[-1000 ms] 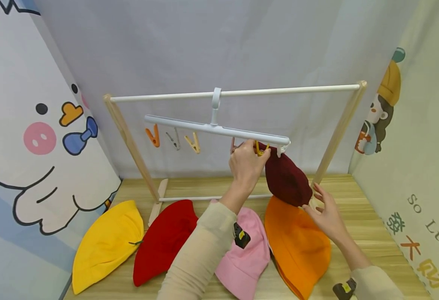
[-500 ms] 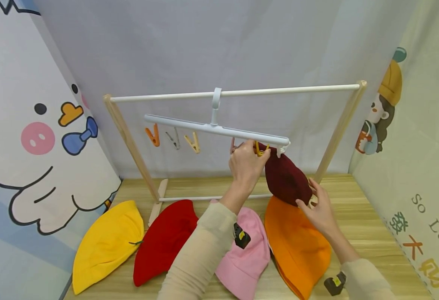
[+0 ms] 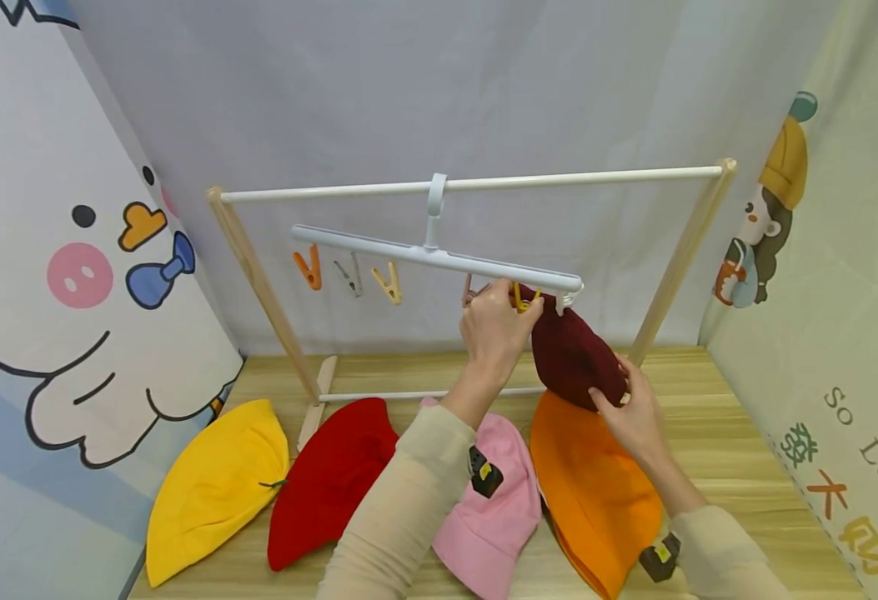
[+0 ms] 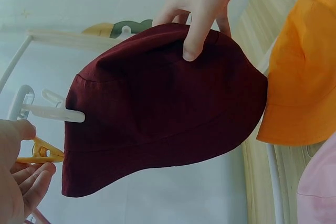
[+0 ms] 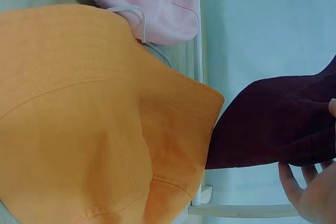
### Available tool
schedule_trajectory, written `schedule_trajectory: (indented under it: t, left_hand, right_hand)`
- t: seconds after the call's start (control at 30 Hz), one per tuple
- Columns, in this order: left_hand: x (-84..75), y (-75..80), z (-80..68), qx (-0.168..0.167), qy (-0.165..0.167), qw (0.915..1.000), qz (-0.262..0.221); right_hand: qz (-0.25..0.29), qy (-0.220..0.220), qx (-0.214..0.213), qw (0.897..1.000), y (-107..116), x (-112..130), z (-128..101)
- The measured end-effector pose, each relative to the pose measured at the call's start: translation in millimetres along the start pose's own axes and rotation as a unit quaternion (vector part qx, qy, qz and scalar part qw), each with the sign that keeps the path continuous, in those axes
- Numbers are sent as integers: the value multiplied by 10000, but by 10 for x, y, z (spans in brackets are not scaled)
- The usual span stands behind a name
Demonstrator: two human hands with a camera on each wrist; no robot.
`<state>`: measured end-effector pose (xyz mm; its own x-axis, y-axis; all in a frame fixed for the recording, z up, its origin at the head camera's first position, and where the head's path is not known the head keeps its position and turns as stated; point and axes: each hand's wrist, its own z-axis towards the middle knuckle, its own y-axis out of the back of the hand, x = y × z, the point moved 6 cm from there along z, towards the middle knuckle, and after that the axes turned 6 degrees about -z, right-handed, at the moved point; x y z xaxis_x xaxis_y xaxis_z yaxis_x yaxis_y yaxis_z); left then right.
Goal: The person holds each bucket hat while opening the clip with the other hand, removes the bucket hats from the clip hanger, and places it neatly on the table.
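Observation:
A maroon bucket hat [image 3: 574, 354] hangs at the right end of the white hanger [image 3: 439, 255]. At its upper edge, a white clip [image 4: 58, 114] bites over the fabric. My left hand [image 3: 494, 329] pinches a yellow clothespin [image 4: 44, 151] between thumb and fingers, and the pin's tip meets the hat's edge in the left wrist view. Lower down, my right hand [image 3: 634, 412] holds the hat's crown side, thumb in front and fingers behind. In the right wrist view, the hat [image 5: 273, 121] partly covers that hand.
Orange [image 3: 309, 268], grey [image 3: 350, 275], cream [image 3: 388, 285] and pink [image 3: 469, 290] clothespins hang along the hanger, which hooks on the rack's white rail [image 3: 574, 180]. Yellow [image 3: 217, 492], red [image 3: 333, 483], pink [image 3: 491, 508] and orange [image 3: 596, 492] hats lie on the wooden table [image 3: 739, 467].
My right hand has moved left and up onto the maroon hat, its thumb now lying over the fabric. The left hand stays at the yellow clothespin.

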<state>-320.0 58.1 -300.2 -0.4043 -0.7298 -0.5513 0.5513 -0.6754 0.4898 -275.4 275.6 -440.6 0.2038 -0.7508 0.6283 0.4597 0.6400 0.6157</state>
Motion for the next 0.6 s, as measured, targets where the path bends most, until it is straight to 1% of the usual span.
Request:
schedule_trajectory:
  t: [0.17,0.23,0.47,0.6]
  left_hand:
    - [-5,9,-2,2,-7,10000,10]
    - [-6,13,-4,11,-4,10000,2]
    - [-15,33,-12,69,16,10000,-49]
    - [-19,38,-10,87,23,9999,-50]
  right_hand:
    - [-147,-163,-213,9995,7,15,12]
    - [-127,-213,-273,9993,8,13,15]
    - [-188,-33,-604,9980,53,55,17]
    - [-274,-47,-767,9967,87,70,34]
